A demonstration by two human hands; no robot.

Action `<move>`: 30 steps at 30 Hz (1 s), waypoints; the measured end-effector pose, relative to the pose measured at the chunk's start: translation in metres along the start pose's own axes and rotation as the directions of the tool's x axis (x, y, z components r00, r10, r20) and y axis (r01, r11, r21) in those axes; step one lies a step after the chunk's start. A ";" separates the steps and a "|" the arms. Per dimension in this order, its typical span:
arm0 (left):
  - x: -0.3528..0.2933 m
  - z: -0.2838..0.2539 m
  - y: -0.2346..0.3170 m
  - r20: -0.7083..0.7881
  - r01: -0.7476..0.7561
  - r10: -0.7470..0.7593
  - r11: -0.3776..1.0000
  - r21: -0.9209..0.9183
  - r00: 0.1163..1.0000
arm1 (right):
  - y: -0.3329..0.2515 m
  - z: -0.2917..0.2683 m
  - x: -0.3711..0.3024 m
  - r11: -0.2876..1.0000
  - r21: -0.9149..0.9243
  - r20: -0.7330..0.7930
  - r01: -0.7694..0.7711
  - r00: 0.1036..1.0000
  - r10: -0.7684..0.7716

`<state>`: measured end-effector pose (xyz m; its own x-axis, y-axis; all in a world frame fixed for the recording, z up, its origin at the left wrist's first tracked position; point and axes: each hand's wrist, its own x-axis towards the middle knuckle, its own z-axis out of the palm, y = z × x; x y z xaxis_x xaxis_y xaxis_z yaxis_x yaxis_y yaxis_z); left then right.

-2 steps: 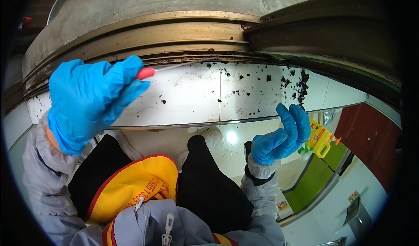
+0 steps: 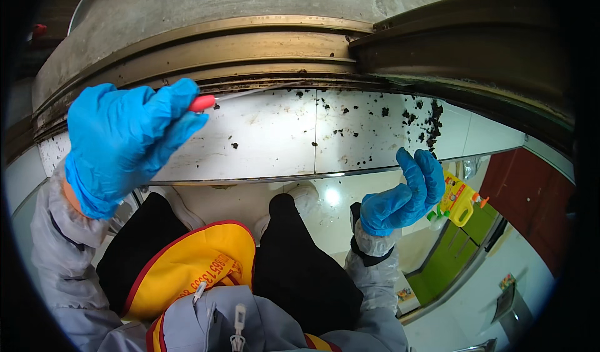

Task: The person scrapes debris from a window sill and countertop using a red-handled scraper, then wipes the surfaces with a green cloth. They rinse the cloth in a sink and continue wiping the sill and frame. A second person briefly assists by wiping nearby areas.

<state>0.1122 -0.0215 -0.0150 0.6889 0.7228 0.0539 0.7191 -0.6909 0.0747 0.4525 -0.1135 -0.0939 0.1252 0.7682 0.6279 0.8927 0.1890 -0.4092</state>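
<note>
My left hand (image 2: 131, 142), in a blue glove, is closed round the red handle of a screwdriver (image 2: 202, 103). The long thin shaft slants up to the right, its tip at the dirty groove of a brown metal window track (image 2: 250, 80). Below the track runs a white tiled sill (image 2: 262, 133) strewn with dark dirt crumbs (image 2: 432, 124), thickest toward the right. Gloved in blue too, my right hand (image 2: 406, 192) hovers by the sill's front edge. Its fingers are loosely bent and apart, with nothing seen in them.
Beyond the track lies a grey concrete ledge (image 2: 250, 2). A dark sliding frame (image 2: 462, 45) covers the track's right part. At lower right are a yellow jug (image 2: 459, 202) with an orange cap, green cabinet doors (image 2: 447, 258) and a dark red panel (image 2: 531, 208).
My left hand has shifted slightly left, drawing the screwdriver with it along the track. My right hand stays where it was.
</note>
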 end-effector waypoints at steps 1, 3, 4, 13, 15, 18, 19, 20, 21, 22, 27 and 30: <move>-0.004 -0.001 -0.005 0.023 0.002 -0.002 1.000 0.005 1.000 | 0.001 0.000 0.000 1.000 -0.016 0.006 0.010 1.000 -0.010; -0.008 -0.004 -0.015 0.057 0.002 -0.001 1.000 -0.021 0.998 | 0.002 -0.001 -0.001 0.999 -0.034 0.010 0.016 1.000 -0.016; -0.009 -0.005 -0.020 0.065 -0.001 0.004 0.999 -0.053 0.998 | 0.002 -0.001 -0.001 0.999 -0.033 0.013 0.016 1.000 -0.016; 0.011 -0.011 -0.016 0.228 0.152 -0.108 0.970 -0.189 0.968 | 0.000 0.000 0.000 1.000 -0.012 0.020 0.013 1.000 -0.013; 0.022 -0.009 -0.009 0.190 0.191 -0.151 0.959 -0.211 0.970 | 0.001 -0.001 -0.001 1.000 -0.005 0.009 0.010 1.000 -0.010; 0.036 -0.002 0.003 0.134 0.148 -0.124 0.971 -0.186 0.983 | 0.001 -0.003 -0.003 0.999 -0.039 0.023 0.016 1.000 -0.015; 0.040 0.001 0.008 0.129 0.158 -0.134 0.968 -0.196 0.983 | 0.002 -0.005 -0.003 0.999 -0.048 0.010 0.009 1.000 -0.009; 0.043 0.002 0.011 0.126 0.170 -0.146 0.964 -0.205 0.981 | 0.002 -0.005 -0.004 0.998 -0.058 0.007 0.015 1.000 -0.014; 0.046 0.005 0.015 0.105 0.159 -0.138 0.959 -0.236 0.985 | 0.002 -0.006 -0.004 0.998 -0.065 -0.004 0.009 1.000 -0.009; 0.048 0.004 0.016 0.074 0.164 -0.151 0.964 -0.211 0.986 | 0.002 -0.006 -0.005 0.998 -0.065 0.006 0.009 1.000 -0.009; 0.066 0.022 0.026 -0.044 0.065 -0.077 0.973 -0.220 0.996 | 0.001 -0.004 -0.004 0.999 -0.049 0.032 -0.005 0.999 0.007; 0.079 0.036 0.032 -0.074 0.052 -0.068 0.979 -0.197 0.995 | 0.002 -0.005 -0.005 0.997 -0.062 0.010 0.049 0.999 -0.048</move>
<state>0.1930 0.0132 -0.0443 0.6296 0.7672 0.1223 0.7221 -0.6360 0.2723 0.4557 -0.1198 -0.0947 0.0776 0.7642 0.6403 0.9227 0.1882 -0.3364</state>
